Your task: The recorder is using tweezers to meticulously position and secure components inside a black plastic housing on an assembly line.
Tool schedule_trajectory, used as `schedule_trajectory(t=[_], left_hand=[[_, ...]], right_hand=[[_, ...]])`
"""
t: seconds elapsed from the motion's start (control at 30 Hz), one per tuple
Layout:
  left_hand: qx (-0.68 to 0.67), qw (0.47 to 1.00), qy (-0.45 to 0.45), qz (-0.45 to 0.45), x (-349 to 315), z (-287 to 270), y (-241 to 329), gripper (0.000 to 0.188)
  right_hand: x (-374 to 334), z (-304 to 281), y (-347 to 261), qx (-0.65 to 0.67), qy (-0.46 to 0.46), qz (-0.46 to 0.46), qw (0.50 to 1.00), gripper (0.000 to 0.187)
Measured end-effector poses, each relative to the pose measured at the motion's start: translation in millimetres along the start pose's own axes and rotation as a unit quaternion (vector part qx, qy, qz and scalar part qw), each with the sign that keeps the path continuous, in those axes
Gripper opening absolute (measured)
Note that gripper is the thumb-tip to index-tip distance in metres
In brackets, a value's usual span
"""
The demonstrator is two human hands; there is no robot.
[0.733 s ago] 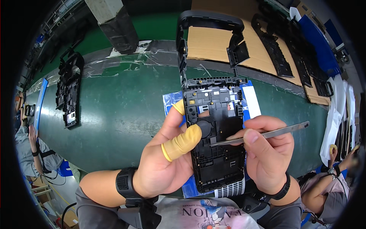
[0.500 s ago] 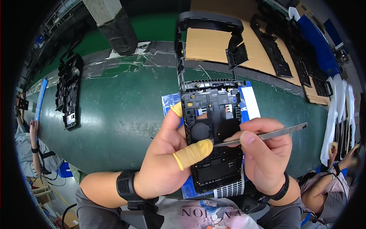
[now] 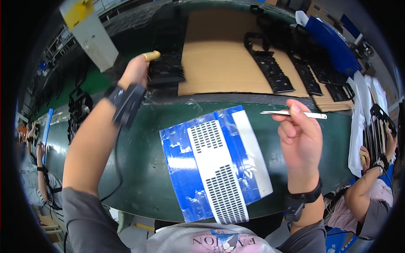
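My left hand (image 3: pixel 137 69), a yellow finger cot on it, reaches to the far side of the bench. It grips the left edge of a black plastic frame (image 3: pixel 167 71), which is smeared by motion; some of the fingers are hidden. Over the right part of the bench, my right hand (image 3: pixel 300 122) pinches metal tweezers (image 3: pixel 310 114), their tips pointing left. Between my arms lies a blue board (image 3: pixel 180 164) wrapped in clear tape. On it is a white label sheet (image 3: pixel 212 158) with rows of small black labels, partly used up, and a white strip (image 3: pixel 254 156) runs along its right side.
Several more black frames (image 3: pixel 274 71) lie on a cardboard sheet (image 3: pixel 219 55) at the far right. Another black frame (image 3: pixel 79 110) is at the left. A pillar (image 3: pixel 93 42) stands at the back. Co-workers' hands (image 3: pixel 41 152) show at left and right, near white-wrapped parts (image 3: pixel 356 126).
My left hand has carried the black frame from in front of me to the far left-centre, uncovering the blue board. My right hand, still holding the tweezers, has moved up and away.
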State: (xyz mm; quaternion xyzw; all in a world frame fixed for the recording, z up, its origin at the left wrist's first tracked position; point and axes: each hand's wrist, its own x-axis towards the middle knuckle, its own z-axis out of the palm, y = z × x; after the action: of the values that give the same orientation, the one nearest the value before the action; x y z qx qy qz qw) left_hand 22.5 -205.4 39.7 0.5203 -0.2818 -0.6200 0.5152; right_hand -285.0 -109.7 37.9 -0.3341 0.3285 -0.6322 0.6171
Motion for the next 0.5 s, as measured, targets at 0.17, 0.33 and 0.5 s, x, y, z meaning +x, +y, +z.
schedule_trajectory(t=[0.17, 0.33, 0.5], left_hand=[[0.541, 0.696, 0.216, 0.420, 69.9, 41.8, -7.6, 0.032], [0.678, 0.713, 0.026, 0.176, 60.2, 200.8, -65.7, 0.045], [0.489, 0.819, 0.109, 0.279, 95.3, 197.8, -61.7, 0.030]], right_hand=[[2.7, 0.1, 6.1, 0.004, 0.001, -0.034, 0.999, 0.012], [-5.1, -2.3, 4.5, 0.006, 0.015, -0.062, 0.998, 0.012], [-7.4, 3.1, 19.0, -0.003, -0.022, -0.030, 0.999, 0.012]])
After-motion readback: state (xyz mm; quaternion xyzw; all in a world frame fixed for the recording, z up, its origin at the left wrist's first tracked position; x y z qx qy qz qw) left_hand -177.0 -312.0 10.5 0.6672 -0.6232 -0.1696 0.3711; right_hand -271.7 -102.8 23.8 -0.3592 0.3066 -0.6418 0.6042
